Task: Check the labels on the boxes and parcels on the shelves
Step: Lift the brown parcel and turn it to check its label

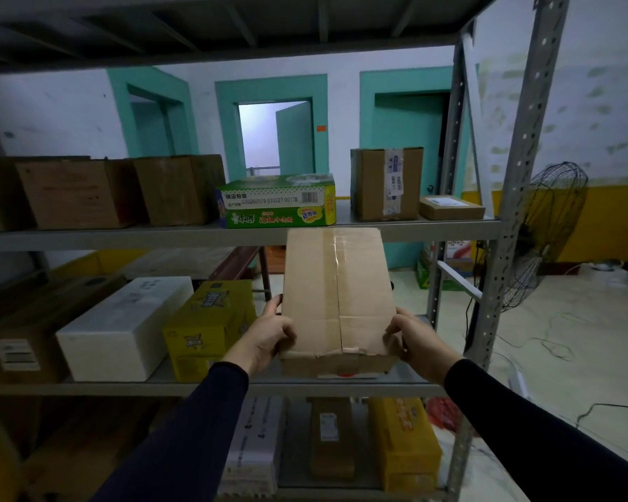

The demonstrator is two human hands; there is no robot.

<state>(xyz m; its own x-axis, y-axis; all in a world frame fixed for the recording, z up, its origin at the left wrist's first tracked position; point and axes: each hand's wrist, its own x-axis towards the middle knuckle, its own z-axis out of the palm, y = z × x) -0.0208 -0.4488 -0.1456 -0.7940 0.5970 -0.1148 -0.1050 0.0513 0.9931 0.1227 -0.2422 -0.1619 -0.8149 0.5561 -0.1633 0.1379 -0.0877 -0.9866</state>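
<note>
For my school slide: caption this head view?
Both hands hold a taped cardboard box at the shelf.

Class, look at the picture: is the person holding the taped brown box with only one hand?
No: the left hand and the right hand each grip a side of the taped brown box.

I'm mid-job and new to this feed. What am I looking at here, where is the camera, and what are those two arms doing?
There is one picture, from a camera worn on a person's head, looking forward and down. There is no machine: the dark-sleeved arms are the person's own. The left hand and right hand grip the near corners of a taped cardboard box, tilted up from the middle shelf of a metal rack. Its top shows tape but no label. Beside it stand a yellow box and a white box. On the shelf above are a green box with a barcode and more brown boxes, two of them labelled. A fan stands to the right.
</note>
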